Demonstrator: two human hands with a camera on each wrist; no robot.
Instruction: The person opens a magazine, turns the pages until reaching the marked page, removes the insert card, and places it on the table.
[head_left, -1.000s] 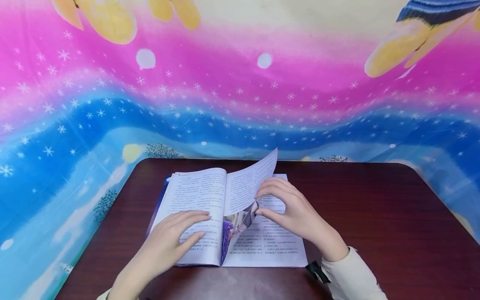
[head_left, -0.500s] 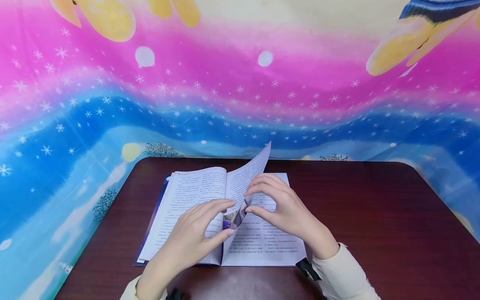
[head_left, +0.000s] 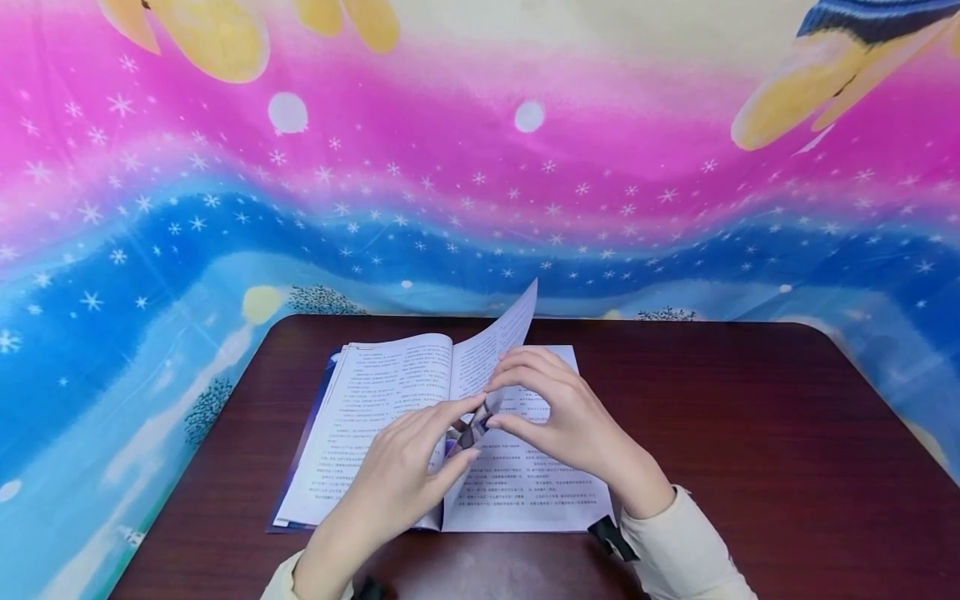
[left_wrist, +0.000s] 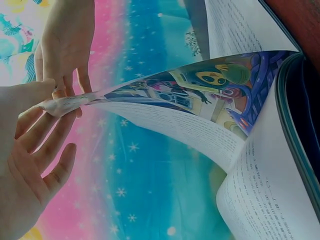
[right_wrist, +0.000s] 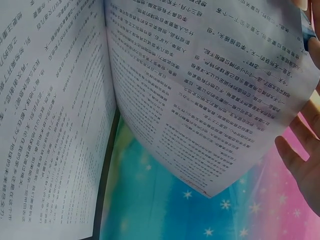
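An open magazine (head_left: 390,379) lies on the table, with one leaf (head_left: 498,337) raised and curved above its right half. Colourful pictures cover that leaf's underside, as the left wrist view shows; its other face bears printed text in the right wrist view. My right hand (head_left: 562,408) pinches the leaf's outer edge between thumb and fingers. Close beside it, my left hand (head_left: 405,467) also grips the edge, thumb on one side and fingers (left_wrist: 55,130) on the other. Between the two hands the paper is creased. The left hand partly covers the magazine's left half.
The magazine lies on a dark brown wooden table (head_left: 735,442) with rounded back corners. Behind it hangs a pink and blue curtain (head_left: 450,208) printed with snowflakes. Pale sleeves (head_left: 686,550) with black straps reach in from the front.
My left hand has moved right from over the left page to the raised leaf and now grips its edge. The right hand has shifted slightly left, and the leaf stands steeper.
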